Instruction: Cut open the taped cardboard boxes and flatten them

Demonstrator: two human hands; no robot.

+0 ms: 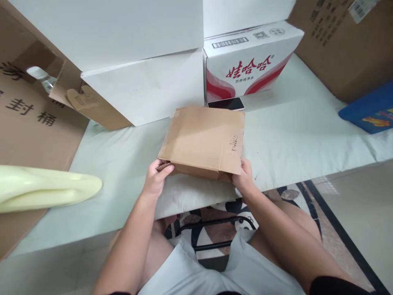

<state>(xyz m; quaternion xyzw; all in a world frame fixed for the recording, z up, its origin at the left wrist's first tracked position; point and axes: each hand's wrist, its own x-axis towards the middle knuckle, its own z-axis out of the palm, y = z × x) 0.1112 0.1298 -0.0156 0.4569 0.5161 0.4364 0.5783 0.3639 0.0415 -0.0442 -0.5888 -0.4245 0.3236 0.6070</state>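
A flat brown cardboard box (201,137) lies near the front edge of the pale green cloth, with small dark print on its right side. My left hand (156,177) pinches a flap at the box's near left corner, thumb on top. At the near right corner, my right hand (244,177) grips the cardboard; some of its fingers are hidden under the box. Just behind the box is a dark-screened phone (226,104), lying flat.
White cartons (147,88) are stacked at the back, beside a red-and-white water carton (245,67). Large brown cartons stand left (37,106) and right (340,49). A pale yellow object (49,188) juts in from the left; a blue box (368,108) sits at right.
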